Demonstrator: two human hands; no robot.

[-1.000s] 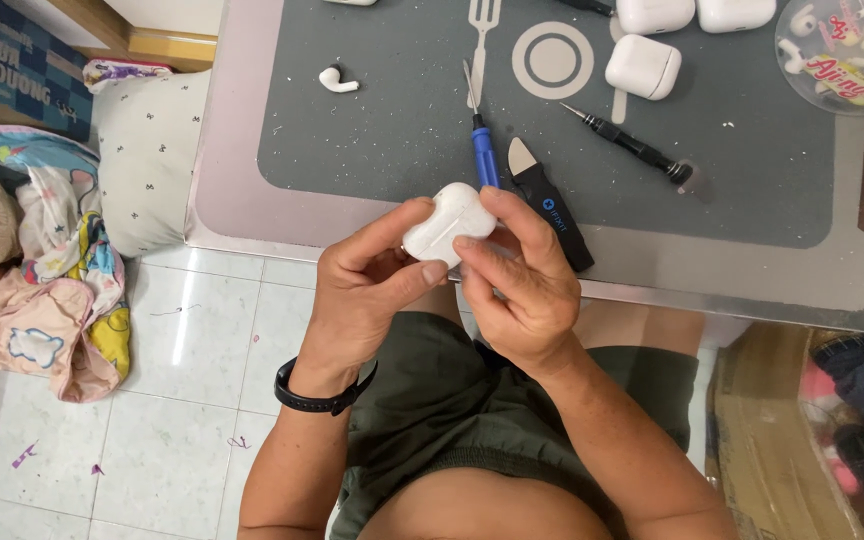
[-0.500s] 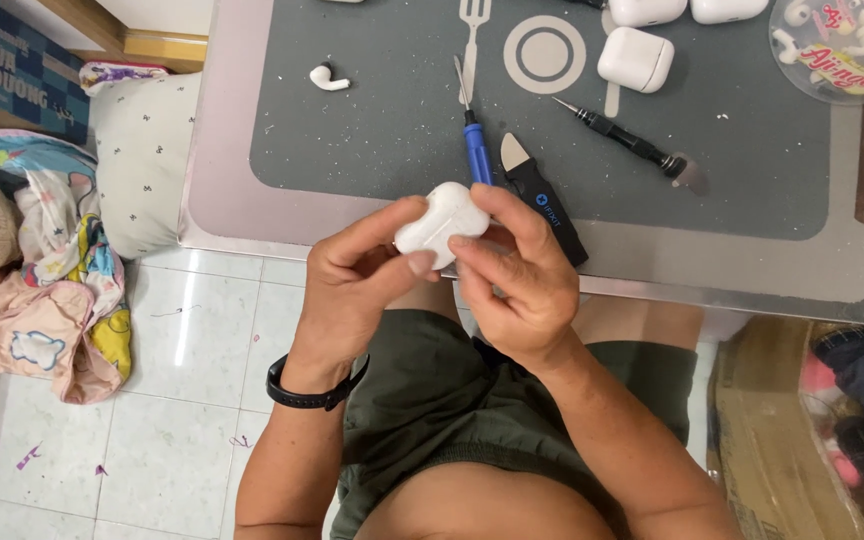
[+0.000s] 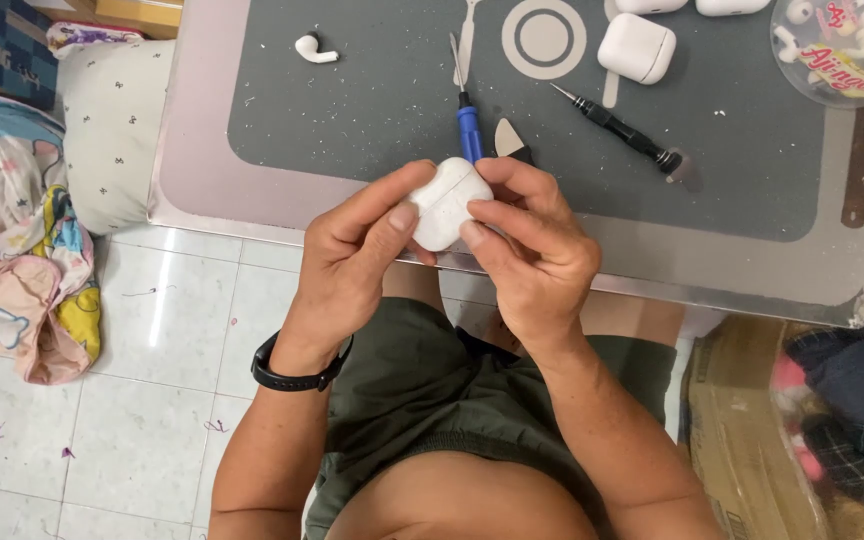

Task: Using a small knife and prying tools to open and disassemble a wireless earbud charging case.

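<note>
Both hands are gripping a small white rounded plastic earbud case (image 3: 447, 203), holding it just above the near edge of the grey work mat (image 3: 372, 110). The left hand (image 3: 352, 260) is pressing its thumb against the front face of the case, with the fingers curled closed around the left side. The right hand (image 3: 537, 250) is pinching the case from the right, with thumb and fingers closed on it. A blue-handled screwdriver (image 3: 467, 125) is lying just beyond the case. A black-handled screwdriver (image 3: 617, 128) and a second white case (image 3: 637, 48) are lying farther back. A loose white earbud (image 3: 314, 49) is resting well apart to the left.
</note>
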